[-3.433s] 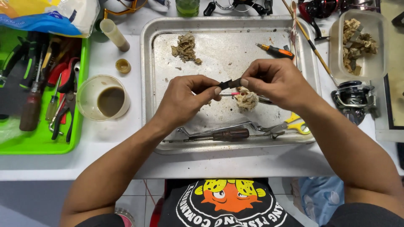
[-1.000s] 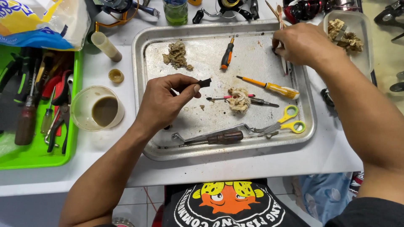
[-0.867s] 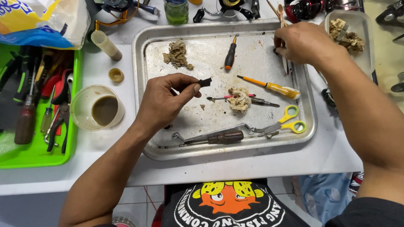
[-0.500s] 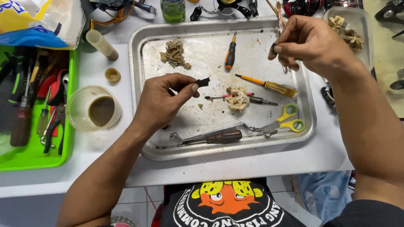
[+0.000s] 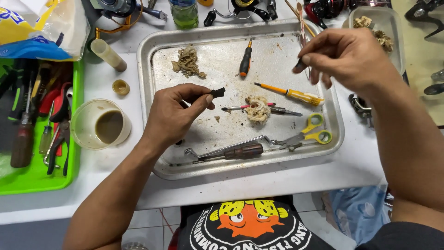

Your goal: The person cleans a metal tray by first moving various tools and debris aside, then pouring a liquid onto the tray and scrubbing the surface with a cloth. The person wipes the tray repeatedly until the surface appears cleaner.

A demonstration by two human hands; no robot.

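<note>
The left hand (image 5: 178, 113) pinches a small black part (image 5: 217, 92) between thumb and fingertips above the metal tray (image 5: 152, 51). The right hand (image 5: 344, 58) is raised over the tray's far right corner, fingers closed on a thin stick (image 5: 303, 25). A yellow-handled screwdriver (image 5: 289, 93), a dirty wad (image 5: 256, 109) and yellow scissors (image 5: 307, 134) lie on the tray between the hands.

The metal tray (image 5: 152, 92) looks dull and smeared, the green bin (image 5: 76, 139) glossy plastic, the scissors (image 5: 305, 135) yellow-handled plastic.
</note>
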